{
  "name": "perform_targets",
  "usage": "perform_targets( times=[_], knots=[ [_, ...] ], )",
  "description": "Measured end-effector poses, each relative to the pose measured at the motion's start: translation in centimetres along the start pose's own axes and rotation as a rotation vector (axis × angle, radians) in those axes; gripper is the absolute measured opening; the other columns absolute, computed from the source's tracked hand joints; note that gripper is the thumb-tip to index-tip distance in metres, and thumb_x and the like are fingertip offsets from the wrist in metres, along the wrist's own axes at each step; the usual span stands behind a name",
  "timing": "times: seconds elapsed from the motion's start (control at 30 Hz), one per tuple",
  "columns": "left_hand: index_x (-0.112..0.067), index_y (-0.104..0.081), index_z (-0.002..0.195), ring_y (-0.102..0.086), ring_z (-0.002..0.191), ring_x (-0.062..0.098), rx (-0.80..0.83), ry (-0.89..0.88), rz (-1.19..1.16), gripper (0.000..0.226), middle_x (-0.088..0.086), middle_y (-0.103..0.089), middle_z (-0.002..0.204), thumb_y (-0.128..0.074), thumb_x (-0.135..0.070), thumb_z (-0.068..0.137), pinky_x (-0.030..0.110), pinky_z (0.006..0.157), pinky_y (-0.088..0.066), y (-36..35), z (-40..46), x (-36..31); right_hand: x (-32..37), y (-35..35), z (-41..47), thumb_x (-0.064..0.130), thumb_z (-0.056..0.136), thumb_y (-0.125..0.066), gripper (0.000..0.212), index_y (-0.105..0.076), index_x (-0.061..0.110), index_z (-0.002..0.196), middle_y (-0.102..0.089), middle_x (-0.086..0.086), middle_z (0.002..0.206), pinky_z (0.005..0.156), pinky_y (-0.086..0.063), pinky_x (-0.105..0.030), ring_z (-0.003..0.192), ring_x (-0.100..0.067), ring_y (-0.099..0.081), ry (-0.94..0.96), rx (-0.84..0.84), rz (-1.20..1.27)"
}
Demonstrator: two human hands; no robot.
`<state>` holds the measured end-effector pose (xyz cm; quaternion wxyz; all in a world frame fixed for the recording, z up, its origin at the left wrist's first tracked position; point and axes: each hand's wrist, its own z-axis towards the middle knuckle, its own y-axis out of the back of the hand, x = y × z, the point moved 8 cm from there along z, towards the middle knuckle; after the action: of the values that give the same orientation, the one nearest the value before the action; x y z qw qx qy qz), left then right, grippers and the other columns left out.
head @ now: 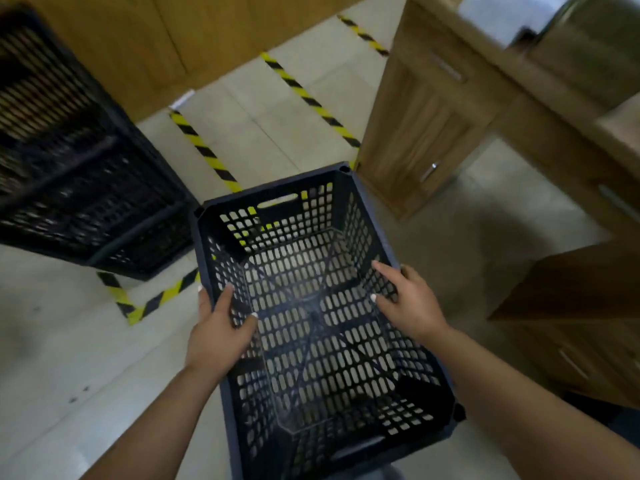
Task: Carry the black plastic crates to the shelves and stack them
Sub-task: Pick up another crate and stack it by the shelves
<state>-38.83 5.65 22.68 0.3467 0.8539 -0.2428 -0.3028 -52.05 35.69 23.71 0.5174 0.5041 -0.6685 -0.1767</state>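
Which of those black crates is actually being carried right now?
The single open-topped crate in the middle, gripped by the left hand and right hand on its side rims. The other crates sit stacked on the floor, untouched.

Carried crate (pixel 322 306): black plastic, matt, walls and base moulded as a slotted lattice, rim smooth. Stacked crates (pixel 79 168) at left: same black lattice plastic, dull finish. Floor (pixel 69 358): pale tiles, smooth, faint sheen. Floor tape (pixel 204 150): yellow and black striped, slightly glossy. Cabinet (pixel 422 126): wood grain, mid brown, satin finish, with shiny metal handles (pixel 429 171). Wall panels (pixel 173 39): smooth orange-brown wood look.
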Motion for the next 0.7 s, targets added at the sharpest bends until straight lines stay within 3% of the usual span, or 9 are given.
perform_targets(
  times=[0.13, 0.33, 0.4, 0.5, 0.6, 0.7],
  knots=[
    [-0.035, -0.012, 0.151, -0.063, 0.103, 0.028, -0.049, -0.010, 0.013, 0.075, 0.001, 0.005, 0.161, -0.049, -0.054, 0.089, 0.025, 0.073, -0.040, 7.9, -3.1, 0.3, 7.6, 3.8, -2.1, 0.035, 0.090, -0.062, 0.059, -0.036, 0.039, 0.144, -0.045, -0.011, 0.136, 0.094, -0.049, -0.041, 0.119, -0.031, -0.050, 0.057, -0.068, -0.002],
    [-0.042, 0.014, 0.147, -0.064, 0.068, 0.019, -0.179, -0.071, -0.042, 0.086, 0.002, 0.005, 0.161, -0.044, -0.063, 0.087, 0.026, 0.053, -0.045, 18.2, -6.5, 1.8, 17.4, 9.4, -4.6, 0.028, 0.090, -0.062, 0.054, -0.043, 0.035, 0.140, -0.048, -0.005, 0.132, 0.093, -0.048, -0.035, 0.113, -0.025, -0.055, 0.130, -0.163, -0.053],
    [-0.044, 0.018, 0.146, -0.066, 0.075, 0.022, -0.241, -0.090, -0.038, 0.086, 0.003, 0.003, 0.161, -0.042, -0.064, 0.087, 0.028, 0.057, -0.046, 21.6, -7.9, 2.0, 20.3, 11.0, -5.3, 0.029, 0.090, -0.063, 0.056, -0.042, 0.035, 0.141, -0.048, -0.004, 0.130, 0.091, -0.047, -0.033, 0.112, -0.024, -0.055, 0.143, -0.185, -0.061],
    [-0.044, 0.016, 0.146, -0.063, 0.104, 0.029, -0.301, -0.107, -0.050, 0.083, 0.002, 0.001, 0.161, -0.040, -0.065, 0.088, 0.033, 0.073, -0.048, 26.2, -9.4, 2.7, 24.9, 12.5, -6.4, 0.032, 0.089, -0.064, 0.060, -0.038, 0.037, 0.143, -0.046, -0.004, 0.131, 0.088, -0.049, -0.035, 0.110, -0.026, -0.056, 0.182, -0.198, -0.054],
    [-0.043, 0.012, 0.147, -0.058, 0.116, 0.030, -0.363, -0.115, -0.048, 0.082, 0.002, -0.003, 0.161, -0.039, -0.066, 0.087, 0.039, 0.083, -0.052, 30.7, -10.0, 3.8, 29.4, 13.3, -7.2, 0.031, 0.089, -0.064, 0.063, -0.036, 0.035, 0.145, -0.044, -0.005, 0.133, 0.089, -0.048, -0.034, 0.112, -0.025, -0.054, 0.218, -0.206, -0.049],
    [-0.042, 0.012, 0.148, -0.062, 0.106, 0.029, -0.427, -0.132, -0.062, 0.082, 0.003, -0.010, 0.161, -0.036, -0.068, 0.087, 0.033, 0.067, -0.054, 34.8, -10.5, 5.1, 33.6, 13.9, -7.8, 0.031, 0.089, -0.065, 0.063, -0.036, 0.034, 0.145, -0.045, -0.005, 0.132, 0.090, -0.048, -0.033, 0.114, -0.024, -0.053, 0.259, -0.216, -0.056]
  ],
)
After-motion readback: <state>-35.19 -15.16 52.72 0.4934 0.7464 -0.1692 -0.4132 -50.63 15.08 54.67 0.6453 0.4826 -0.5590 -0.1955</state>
